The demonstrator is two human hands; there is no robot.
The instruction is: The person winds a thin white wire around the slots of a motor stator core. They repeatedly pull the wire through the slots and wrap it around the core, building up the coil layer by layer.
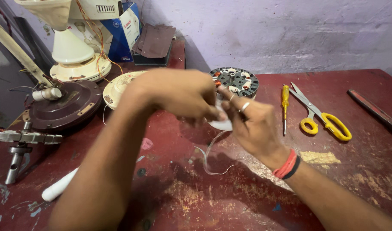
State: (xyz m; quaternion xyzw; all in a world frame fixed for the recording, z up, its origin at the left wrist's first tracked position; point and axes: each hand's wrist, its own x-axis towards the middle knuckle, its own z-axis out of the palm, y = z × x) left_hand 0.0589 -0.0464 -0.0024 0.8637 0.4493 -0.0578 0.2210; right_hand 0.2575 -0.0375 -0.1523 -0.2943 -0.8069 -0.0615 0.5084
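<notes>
Head view: over the red table, left hand and right hand pinch a white strip between closed fingertips just before the stator, seemingly mid-threading it, so steady tension looks needed

white thread, held up, dangling loose
</notes>
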